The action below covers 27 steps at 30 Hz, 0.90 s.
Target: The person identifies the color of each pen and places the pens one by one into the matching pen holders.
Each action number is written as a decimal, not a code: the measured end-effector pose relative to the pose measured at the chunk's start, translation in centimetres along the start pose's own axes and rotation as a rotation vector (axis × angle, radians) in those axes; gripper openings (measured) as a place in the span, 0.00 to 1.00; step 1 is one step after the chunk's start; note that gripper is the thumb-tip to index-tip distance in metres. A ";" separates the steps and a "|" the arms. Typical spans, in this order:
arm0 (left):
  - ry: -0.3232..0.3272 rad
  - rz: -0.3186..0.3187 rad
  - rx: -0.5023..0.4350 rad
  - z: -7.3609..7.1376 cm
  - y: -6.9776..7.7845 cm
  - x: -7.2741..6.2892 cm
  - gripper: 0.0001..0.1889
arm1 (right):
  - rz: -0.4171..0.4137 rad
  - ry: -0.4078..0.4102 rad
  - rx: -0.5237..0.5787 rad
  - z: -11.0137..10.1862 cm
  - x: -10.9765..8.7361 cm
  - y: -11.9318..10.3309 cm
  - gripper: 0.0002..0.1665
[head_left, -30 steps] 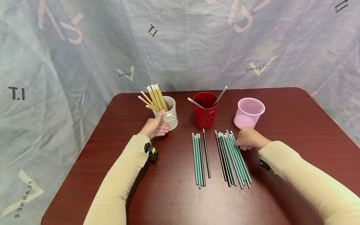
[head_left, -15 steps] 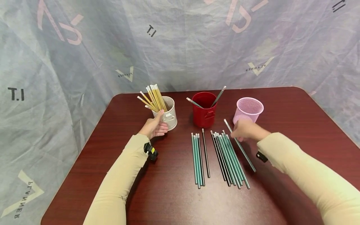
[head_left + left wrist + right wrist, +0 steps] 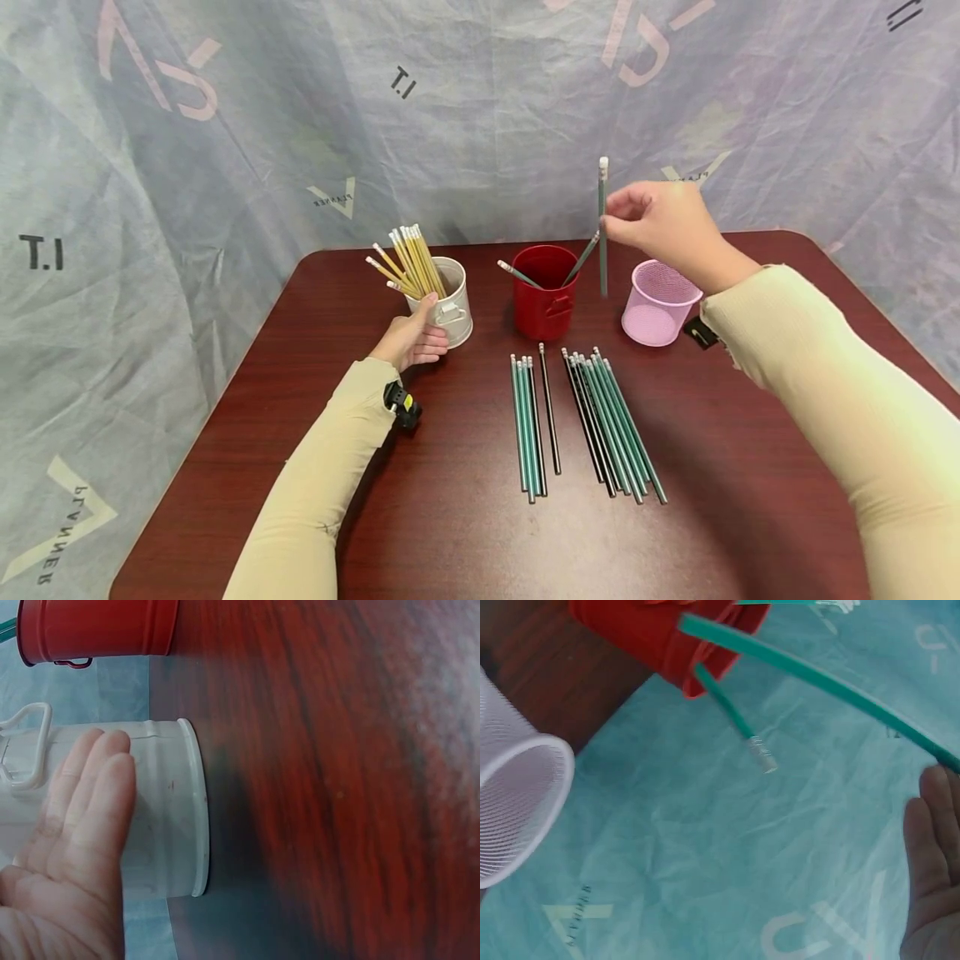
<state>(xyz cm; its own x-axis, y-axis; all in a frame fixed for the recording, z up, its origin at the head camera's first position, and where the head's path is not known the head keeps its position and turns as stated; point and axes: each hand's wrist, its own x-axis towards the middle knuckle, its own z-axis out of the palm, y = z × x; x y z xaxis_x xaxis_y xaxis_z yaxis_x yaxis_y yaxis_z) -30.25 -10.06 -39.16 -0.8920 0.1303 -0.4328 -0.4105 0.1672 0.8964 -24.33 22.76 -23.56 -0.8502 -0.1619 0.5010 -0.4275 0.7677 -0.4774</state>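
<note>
Between thumb and fingers, my right hand (image 3: pixel 663 225) pinches a green pencil (image 3: pixel 603 250) near its upper part. The pencil hangs upright, eraser up, above and to the right of the red bucket (image 3: pixel 543 312). Two green pencils lean in that bucket, one with its eraser end (image 3: pixel 761 754) showing in the right wrist view. With straight fingers, my left hand (image 3: pixel 411 337) rests against the white bucket (image 3: pixel 169 810), beside its handle. Yellow pencils (image 3: pixel 420 262) with white erasers stand bunched in the white bucket.
A pink mesh cup (image 3: pixel 651 321) stands at the right. Two groups of pencils lie on the brown table (image 3: pixel 450 517): a small left group (image 3: pixel 528 425) and a larger right group (image 3: pixel 611 425), both green and black. A grey cloth (image 3: pixel 480 125) hangs behind.
My right hand has picked the green pencil off the right group, raised it past the pink cup and turned it upright beside the red bucket. My left hand has stayed put.
</note>
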 end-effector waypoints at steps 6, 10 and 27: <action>0.007 -0.003 -0.015 0.1 0.0 0.0 0.43 | 0.050 0.164 0.170 1.4 0.8 -0.5 0.10; 0.011 -0.011 -0.015 0.1 0.0 0.2 0.43 | 0.099 0.216 0.311 3.6 0.6 0.3 0.09; 0.026 -0.008 -0.016 0.1 -0.1 0.3 0.43 | 0.140 0.022 0.166 9.4 -1.4 3.1 0.08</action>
<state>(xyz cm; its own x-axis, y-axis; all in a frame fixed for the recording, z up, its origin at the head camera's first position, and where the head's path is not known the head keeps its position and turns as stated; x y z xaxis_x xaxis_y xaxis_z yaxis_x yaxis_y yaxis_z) -30.40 -9.93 -39.40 -0.8932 0.1033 -0.4377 -0.4207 0.1522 0.8944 -27.36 19.59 -32.52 -0.8986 -0.0458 0.4364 -0.3520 0.6690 -0.6547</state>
